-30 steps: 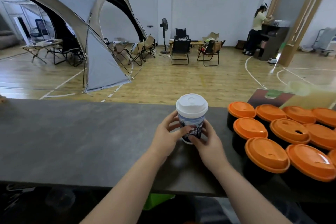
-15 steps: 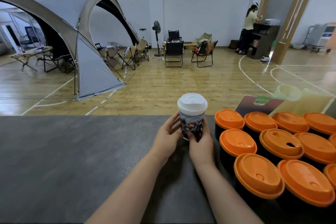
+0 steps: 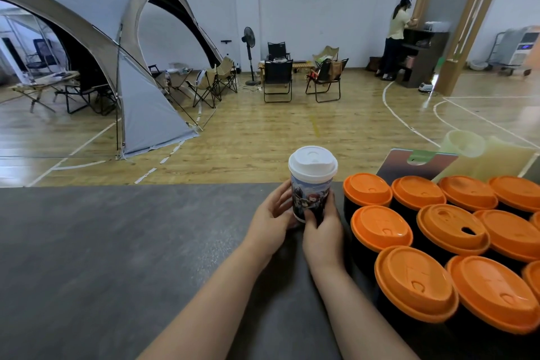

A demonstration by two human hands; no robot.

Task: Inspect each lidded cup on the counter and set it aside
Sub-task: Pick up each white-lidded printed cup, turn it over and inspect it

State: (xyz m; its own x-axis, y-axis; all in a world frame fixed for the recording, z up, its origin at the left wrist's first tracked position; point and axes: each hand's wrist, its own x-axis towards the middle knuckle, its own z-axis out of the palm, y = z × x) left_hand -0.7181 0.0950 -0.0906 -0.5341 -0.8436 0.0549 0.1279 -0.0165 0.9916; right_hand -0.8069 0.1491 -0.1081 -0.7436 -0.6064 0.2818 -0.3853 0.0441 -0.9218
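White-lidded printed cup (image 3: 312, 184) stands upright near the far edge of the grey counter (image 3: 117, 242), at 12 o'clock from the wearer. Left hand (image 3: 273, 218) wraps its lower side, fingers curled on the wall; right hand (image 3: 323, 231) grips the opposite side. Orange-lidded dark cups (image 3: 415, 245) cluster at 3 o'clock, just beside.

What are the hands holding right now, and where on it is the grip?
Both hands hold the white-lidded printed cup by its lower body: the left hand wraps the left side, the right hand the right side. The lid is untouched.
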